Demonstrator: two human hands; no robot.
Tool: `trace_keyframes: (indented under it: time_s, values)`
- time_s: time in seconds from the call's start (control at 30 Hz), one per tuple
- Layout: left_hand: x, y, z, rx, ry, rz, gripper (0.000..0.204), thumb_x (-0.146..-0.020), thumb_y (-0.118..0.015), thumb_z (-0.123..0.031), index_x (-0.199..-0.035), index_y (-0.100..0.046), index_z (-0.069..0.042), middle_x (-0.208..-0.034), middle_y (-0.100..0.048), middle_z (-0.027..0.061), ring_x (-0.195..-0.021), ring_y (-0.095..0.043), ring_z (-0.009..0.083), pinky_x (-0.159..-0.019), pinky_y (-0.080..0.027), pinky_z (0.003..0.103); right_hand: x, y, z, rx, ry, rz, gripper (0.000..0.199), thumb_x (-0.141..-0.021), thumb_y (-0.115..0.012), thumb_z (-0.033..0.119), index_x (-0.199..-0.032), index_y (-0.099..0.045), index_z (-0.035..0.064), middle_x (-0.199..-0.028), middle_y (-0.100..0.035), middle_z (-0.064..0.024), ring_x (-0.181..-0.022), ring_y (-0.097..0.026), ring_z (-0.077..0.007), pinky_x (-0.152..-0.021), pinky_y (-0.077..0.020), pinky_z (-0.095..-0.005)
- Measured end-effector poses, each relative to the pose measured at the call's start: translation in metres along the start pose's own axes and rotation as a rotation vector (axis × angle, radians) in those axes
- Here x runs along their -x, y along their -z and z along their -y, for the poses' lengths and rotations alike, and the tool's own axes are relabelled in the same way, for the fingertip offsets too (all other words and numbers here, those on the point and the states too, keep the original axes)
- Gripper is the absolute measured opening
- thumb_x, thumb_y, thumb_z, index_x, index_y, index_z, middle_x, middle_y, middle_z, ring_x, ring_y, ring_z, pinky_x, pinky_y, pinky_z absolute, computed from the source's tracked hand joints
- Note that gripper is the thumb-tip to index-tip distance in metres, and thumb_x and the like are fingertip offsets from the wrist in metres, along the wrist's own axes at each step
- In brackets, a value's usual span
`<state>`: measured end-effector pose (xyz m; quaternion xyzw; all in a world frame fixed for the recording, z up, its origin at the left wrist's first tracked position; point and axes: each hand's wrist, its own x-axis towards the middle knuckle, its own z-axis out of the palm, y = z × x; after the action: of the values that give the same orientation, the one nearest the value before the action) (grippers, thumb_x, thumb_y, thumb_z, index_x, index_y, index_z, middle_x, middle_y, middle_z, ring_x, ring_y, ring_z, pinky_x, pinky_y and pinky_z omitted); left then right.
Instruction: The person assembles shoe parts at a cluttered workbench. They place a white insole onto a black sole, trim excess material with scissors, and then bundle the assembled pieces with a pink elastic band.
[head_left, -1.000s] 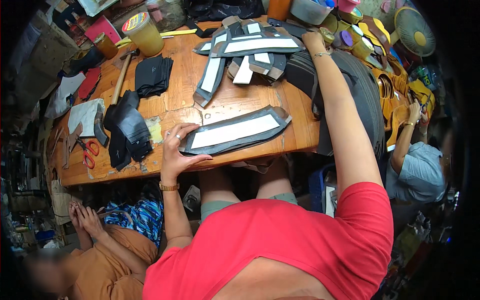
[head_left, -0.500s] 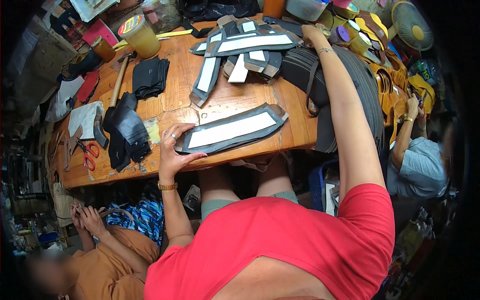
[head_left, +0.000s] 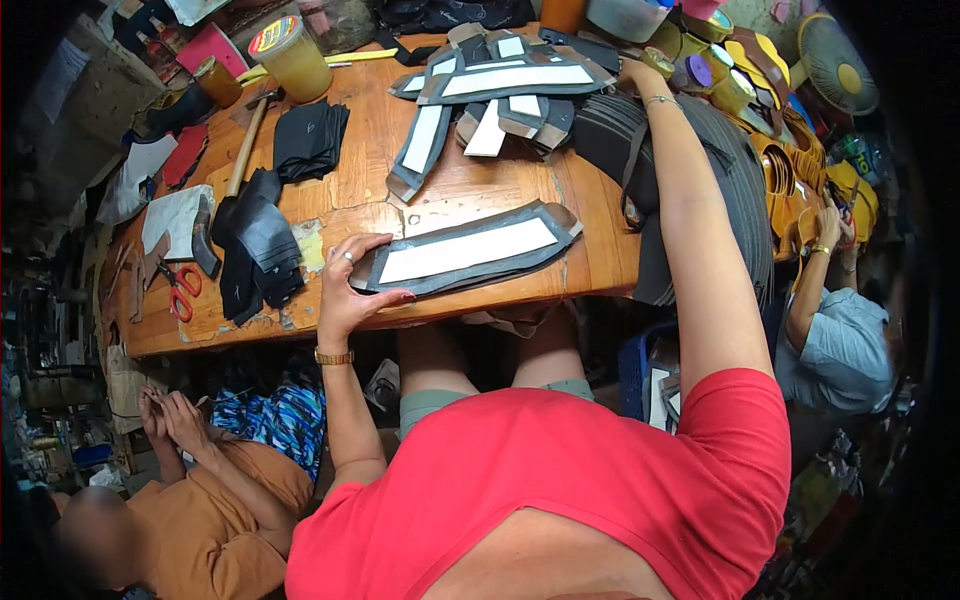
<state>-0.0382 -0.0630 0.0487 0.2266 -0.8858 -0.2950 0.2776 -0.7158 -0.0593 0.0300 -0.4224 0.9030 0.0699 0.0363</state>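
I press my left hand (head_left: pixel 348 285) flat, fingers spread, on the left end of a long dark strip (head_left: pixel 468 250) with a white centre, lying at the tabletop's (head_left: pixel 590 262) near edge. My right hand (head_left: pixel 632 75) reaches the far pile (head_left: pixel 505 85); its grip is hidden. I judge I'm fetching another piece; next calls for aligning it.
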Motion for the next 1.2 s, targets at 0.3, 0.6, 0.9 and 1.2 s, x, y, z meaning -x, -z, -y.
trace_keyframes:
  time_s: [0.3, 0.6, 0.9, 1.2]
  values:
    - [0.008, 0.001, 0.003, 0.0, 0.013, -0.043, 0.069, -0.053, -0.09, -0.037, -0.112, -0.068, -0.008, -0.111, -0.068, 0.0077, -0.107, -0.06, 0.024, -0.095, -0.037, 0.035, -0.021, -0.009, 0.012, 0.367, 0.197, 0.018, 0.028, -0.08, -0.06, 0.019, -0.096, -0.068, -0.0021, -0.093, -0.07, -0.0213, -0.084, -0.068, -0.0311, -0.075, -0.0535, -0.0421]
    - [0.003, 0.002, 0.005, -0.005, -0.012, -0.025, 0.067, -0.054, -0.089, -0.035, -0.11, -0.068, -0.006, -0.109, -0.068, 0.0099, -0.106, -0.06, 0.0256, -0.096, -0.04, 0.035, -0.084, -0.027, -0.059, 1.836, 1.072, 0.119, 0.028, -0.085, -0.055, 0.019, -0.098, -0.068, -0.0005, -0.093, -0.07, -0.0202, -0.084, -0.068, -0.0318, -0.077, -0.0529, -0.0418]
    - [0.006, 0.001, 0.007, 0.009, 0.014, -0.032, 0.065, -0.056, -0.089, -0.036, -0.111, -0.068, -0.009, -0.109, -0.069, 0.0067, -0.106, -0.06, 0.0234, -0.095, -0.037, 0.035, 0.017, 0.017, -0.003, 0.351, 0.369, -0.117, 0.024, -0.082, -0.059, 0.019, -0.097, -0.069, 0.0042, -0.095, -0.07, -0.0206, -0.09, -0.067, -0.0372, -0.076, -0.0537, -0.0446]
    - [0.006, 0.002, 0.005, -0.013, 0.012, -0.033, 0.063, -0.057, -0.088, -0.034, -0.11, -0.068, -0.006, -0.108, -0.069, 0.0092, -0.104, -0.061, 0.0247, -0.095, -0.04, 0.035, 0.04, 0.021, 0.025, 0.309, 0.469, -0.199, 0.015, -0.076, -0.063, 0.014, -0.086, -0.07, 0.0051, -0.091, -0.07, -0.0198, -0.089, -0.068, -0.0364, -0.074, -0.0552, -0.0465]
